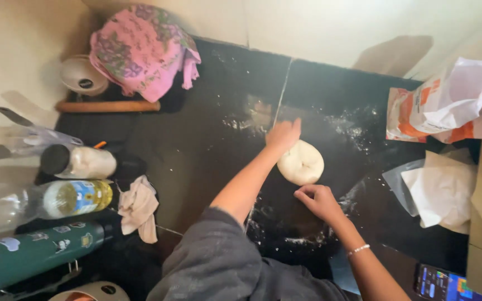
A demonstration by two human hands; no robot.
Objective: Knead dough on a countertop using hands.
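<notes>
Grey pushed-up sleeve (218, 262), bare forearms, thin beaded bracelet (358, 250) on right wrist.

Dough (300, 162) on counter (207, 139); bottles (76, 198) left, flour bag (444, 106) perhaps right.

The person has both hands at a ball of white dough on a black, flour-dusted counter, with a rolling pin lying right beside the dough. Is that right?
Not quite. In the head view the wooden rolling pin lies far off at the back left, under the pink floral cloth, not beside the dough. The rest holds: left hand and right hand are at the dough on the black, flour-dusted counter.
</notes>
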